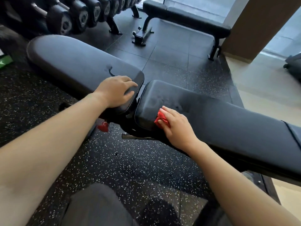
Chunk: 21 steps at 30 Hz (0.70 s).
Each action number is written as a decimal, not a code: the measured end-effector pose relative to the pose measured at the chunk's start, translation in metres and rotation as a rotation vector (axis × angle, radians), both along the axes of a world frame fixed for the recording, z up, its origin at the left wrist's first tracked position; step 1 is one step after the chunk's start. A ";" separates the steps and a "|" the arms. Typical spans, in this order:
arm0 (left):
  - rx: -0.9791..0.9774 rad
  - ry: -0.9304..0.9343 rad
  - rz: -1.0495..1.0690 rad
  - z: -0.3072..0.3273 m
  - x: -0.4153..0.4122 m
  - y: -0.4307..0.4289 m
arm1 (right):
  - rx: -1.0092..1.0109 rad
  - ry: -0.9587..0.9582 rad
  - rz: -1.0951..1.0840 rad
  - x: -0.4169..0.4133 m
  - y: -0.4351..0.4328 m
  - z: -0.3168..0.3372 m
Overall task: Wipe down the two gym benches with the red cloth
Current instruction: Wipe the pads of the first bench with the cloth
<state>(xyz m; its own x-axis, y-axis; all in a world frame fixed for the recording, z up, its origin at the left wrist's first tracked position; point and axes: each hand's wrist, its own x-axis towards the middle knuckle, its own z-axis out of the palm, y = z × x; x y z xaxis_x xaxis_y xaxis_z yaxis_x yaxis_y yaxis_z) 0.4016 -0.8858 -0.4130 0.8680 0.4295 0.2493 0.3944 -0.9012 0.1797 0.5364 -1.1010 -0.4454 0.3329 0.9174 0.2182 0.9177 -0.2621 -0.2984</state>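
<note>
Presses the red cloth (pixel 160 119) with the right grip (pixel 177 128), fingers laid flat over it and not curled, against the near edge of the near gym bench (pixel 228 124), close to the gap between its two pads. Rests the left grip (pixel 114 92), wide and holding nothing, on the end of the other pad. Second gym bench (pixel 187 17) well apart across the rubber floor (pixel 171 54), near a row of dumbbells (pixel 78 17).
</note>
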 end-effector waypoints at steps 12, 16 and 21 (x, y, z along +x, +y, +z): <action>0.004 0.032 0.028 -0.011 0.002 0.006 | -0.089 0.060 -0.072 0.029 0.061 0.010; -0.048 0.023 0.058 -0.007 -0.001 0.001 | -0.026 0.088 -0.033 0.033 0.057 0.009; -0.076 0.025 0.087 -0.004 -0.001 -0.003 | 0.059 0.091 0.071 0.033 0.040 0.000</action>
<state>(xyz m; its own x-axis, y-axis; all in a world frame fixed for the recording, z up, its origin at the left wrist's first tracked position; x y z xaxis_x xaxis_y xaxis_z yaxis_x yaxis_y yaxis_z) 0.4011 -0.8885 -0.4172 0.8318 0.5208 0.1919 0.4761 -0.8473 0.2355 0.5693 -1.0614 -0.4454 0.2885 0.9257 0.2445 0.9017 -0.1768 -0.3946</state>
